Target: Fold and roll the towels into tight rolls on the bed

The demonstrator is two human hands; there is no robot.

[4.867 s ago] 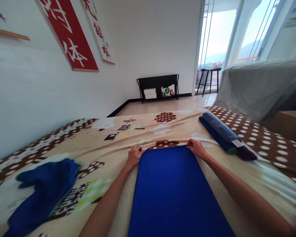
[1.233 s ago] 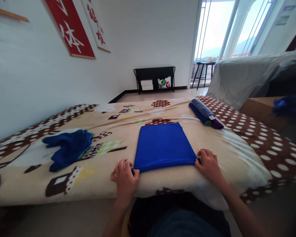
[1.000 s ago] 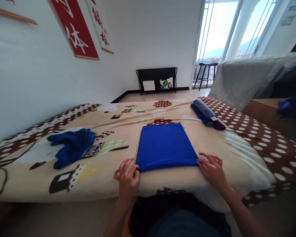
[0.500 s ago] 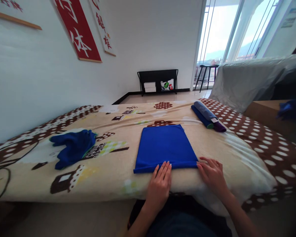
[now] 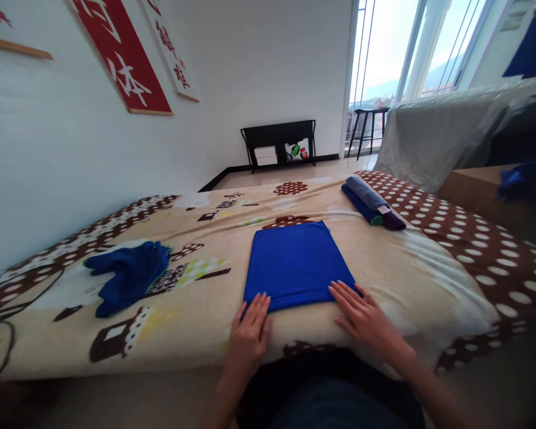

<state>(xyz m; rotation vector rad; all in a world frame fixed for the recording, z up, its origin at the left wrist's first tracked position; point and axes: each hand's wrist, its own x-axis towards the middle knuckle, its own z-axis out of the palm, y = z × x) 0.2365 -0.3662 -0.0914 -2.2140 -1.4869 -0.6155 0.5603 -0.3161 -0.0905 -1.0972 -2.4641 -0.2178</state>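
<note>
A bright blue cloth (image 5: 297,262) lies flat in front of me, with a narrow fold along its near edge. On the near left corner of that fold rests my left hand (image 5: 250,328), fingers stretched out. My right hand (image 5: 364,316) lies on the near right corner, its fingers also extended and flat. Both hands press on the cloth from above without gripping it. Farther off to the right are rolled cloths (image 5: 370,202) in blue, grey-blue and purple. To the left a crumpled dark blue cloth (image 5: 131,274) with green edging lies loosely.
Everything lies on a cream patterned blanket (image 5: 196,339) with brown polka-dot borders. A cardboard box (image 5: 462,187) holding blue material stands at the right, by a plastic-covered piece of furniture (image 5: 433,137). Behind the bed are a black rack (image 5: 279,134) and a stool (image 5: 370,113).
My left hand has slid left to the cloth's near left corner. My right hand has shifted slightly left onto the near right corner. The near fold now lies flatter.
</note>
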